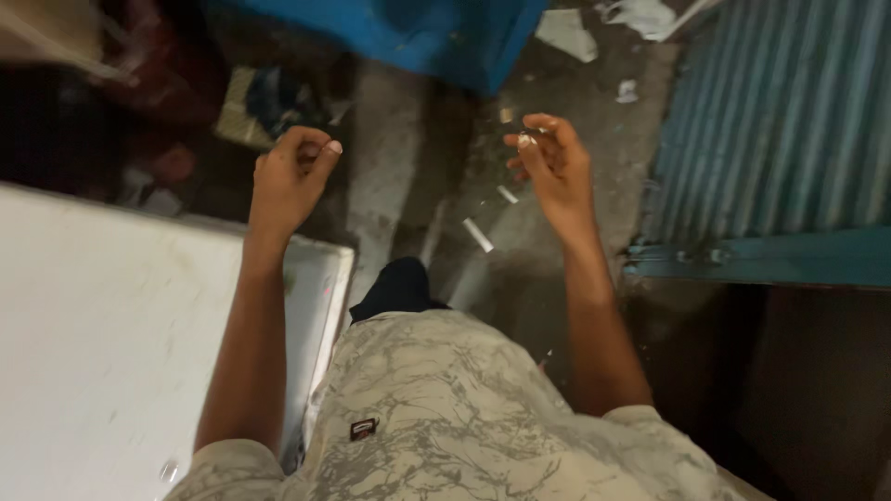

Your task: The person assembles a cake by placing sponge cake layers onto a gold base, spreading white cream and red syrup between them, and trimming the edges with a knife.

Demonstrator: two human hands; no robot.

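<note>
My left hand [290, 176] is raised over the floor beside a white flat panel [102, 343], its fingers curled in and the thumb pressed to the forefinger. Nothing shows in it. My right hand [549, 160] is up at the same height, thumb and fingertips pinched together. Whether something tiny sits in that pinch is too blurred to tell. Two small white scraps [478, 234] lie or drop between the hands, over the grey floor. My pale patterned shirt fills the bottom of the view.
A blue container [418, 32] stands at the top. Corrugated blue-grey metal sheeting [780, 111] with a teal frame [761, 262] closes the right side. Paper litter [566, 32] lies on the concrete floor. Dark clutter sits at the upper left.
</note>
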